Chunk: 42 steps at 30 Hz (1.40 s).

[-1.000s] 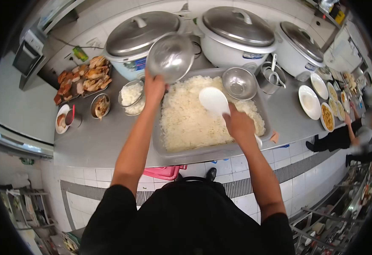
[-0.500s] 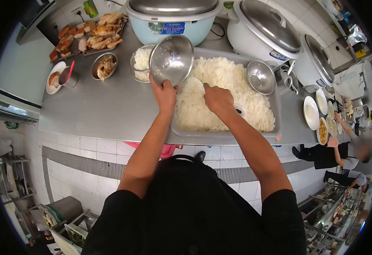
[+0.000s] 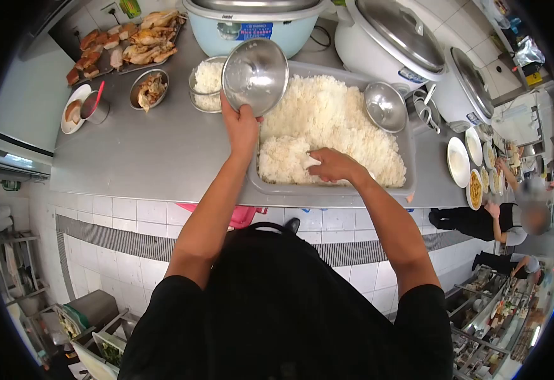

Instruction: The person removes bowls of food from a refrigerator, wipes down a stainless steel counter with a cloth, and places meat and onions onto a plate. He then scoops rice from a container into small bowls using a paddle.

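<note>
My left hand [image 3: 241, 126] grips the rim of a steel bowl [image 3: 255, 76], tilted with its inside toward me; a few rice grains stick to it. Beneath the bowl's left side stands a clear container of rice [image 3: 208, 79]. My right hand [image 3: 335, 166] is closed around a white rice paddle [image 3: 313, 162], low over the near part of the tray. Most of the paddle is hidden by the hand and rice. Cooked white rice [image 3: 327, 107] fills the grey tray [image 3: 413, 158], heaped under my right hand. A second steel bowl [image 3: 385, 107] rests on the rice at the right.
Rice cookers, one light blue [image 3: 251, 28] and two white [image 3: 378, 50], line the back. Left are roast meats [image 3: 153, 41], a bowl of meat pieces [image 3: 150, 90] and a steel cup [image 3: 95, 109]. Plates [image 3: 458, 163] stand right, where a co-worker's hand [image 3: 493, 209] reaches.
My right hand has moved down toward the tray's near edge with the paddle, and rice now heaps there. The left hand still holds the bowl. The view has shifted slightly.
</note>
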Each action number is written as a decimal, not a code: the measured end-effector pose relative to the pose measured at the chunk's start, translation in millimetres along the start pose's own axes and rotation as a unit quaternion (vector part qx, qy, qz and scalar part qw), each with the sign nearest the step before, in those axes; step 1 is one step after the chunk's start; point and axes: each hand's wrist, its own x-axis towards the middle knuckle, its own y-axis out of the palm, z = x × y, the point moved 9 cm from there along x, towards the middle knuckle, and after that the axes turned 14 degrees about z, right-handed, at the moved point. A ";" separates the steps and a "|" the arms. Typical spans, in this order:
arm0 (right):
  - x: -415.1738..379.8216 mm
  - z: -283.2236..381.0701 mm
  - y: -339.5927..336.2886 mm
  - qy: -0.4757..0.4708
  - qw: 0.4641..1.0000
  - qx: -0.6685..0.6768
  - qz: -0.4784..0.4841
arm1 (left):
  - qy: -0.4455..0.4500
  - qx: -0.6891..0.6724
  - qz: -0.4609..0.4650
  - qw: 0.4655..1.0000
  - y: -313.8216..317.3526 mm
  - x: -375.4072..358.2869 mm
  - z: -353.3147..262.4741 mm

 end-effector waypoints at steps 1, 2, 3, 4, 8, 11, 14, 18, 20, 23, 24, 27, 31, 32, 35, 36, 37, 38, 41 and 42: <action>-1.0 -3.0 -2.1 -0.006 1.000 0.030 -0.003 | 0.007 -0.001 -0.001 1.000 -4.0 -0.8 -4.7; -3.1 -6.5 -5.2 -0.011 0.998 0.060 -0.004 | -0.038 0.029 0.011 0.999 -2.1 -6.1 -15.3; -12.4 -4.2 -12.1 -0.011 0.998 0.059 -0.008 | -0.086 0.059 0.024 0.994 -0.5 -9.0 -18.0; -25.0 -2.5 -22.7 -0.022 0.996 0.076 -0.027 | -0.084 0.057 0.027 0.994 -4.6 -7.3 -17.0; -71.5 7.2 -67.9 -0.001 0.991 0.055 -0.122 | -0.045 0.354 0.126 0.926 15.6 -10.2 -31.4; -87.3 23.4 -84.7 0.016 0.983 0.009 -0.180 | -0.179 0.266 0.200 0.926 51.1 -34.3 -28.5; -97.6 50.7 -99.3 0.152 0.907 -0.256 -0.298 | -0.277 0.018 0.195 0.941 76.5 -48.6 1.0; -132.6 41.4 -116.9 0.181 0.880 -0.208 -0.387 | -0.238 0.026 0.148 0.960 59.6 -43.0 2.0; -121.6 20.9 -118.2 0.209 0.876 -0.224 -0.372 | -0.164 0.045 0.137 0.976 45.3 -38.8 -6.8; -101.9 9.5 -100.3 0.235 0.864 -0.272 -0.352 | -0.076 0.027 0.097 0.992 28.1 -30.8 -9.2; -85.6 7.9 -86.9 0.220 0.882 -0.272 -0.316 | -0.045 0.025 0.089 0.995 26.6 -30.6 -16.7; -70.7 8.7 -54.8 0.192 0.898 -0.294 -0.264 | -0.018 0.030 0.064 0.997 18.5 -31.5 -23.0; -57.2 7.6 -20.4 0.201 0.921 -0.270 -0.194 | -0.002 -0.012 0.054 0.998 9.4 -30.2 -13.2; -50.7 11.2 -10.0 0.192 0.928 -0.267 -0.174 | -0.005 -0.012 0.049 0.999 7.9 -31.8 -13.6; -33.1 20.2 4.5 0.177 0.941 -0.250 -0.142 | -0.008 -0.030 0.045 0.998 8.9 -29.8 -12.5; -24.5 26.9 4.6 0.117 0.949 -0.242 -0.164 | -0.003 -0.026 0.042 0.999 7.8 -28.7 -10.1; -19.3 34.9 4.1 0.056 0.953 -0.230 -0.186 | 0.001 -0.021 0.039 0.999 6.5 -29.6 -8.6; -16.6 39.7 -1.0 0.054 0.953 -0.231 -0.186 | 0.002 -0.019 0.038 0.999 6.8 -30.7 -9.6; 5.3 27.1 6.5 0.048 0.998 -0.029 -0.034 | 0.011 -0.017 0.039 0.999 8.3 -30.2 -16.0; 14.2 16.4 10.8 0.017 1.000 0.023 -0.013 | 0.014 -0.028 0.039 0.999 7.7 -31.0 -15.7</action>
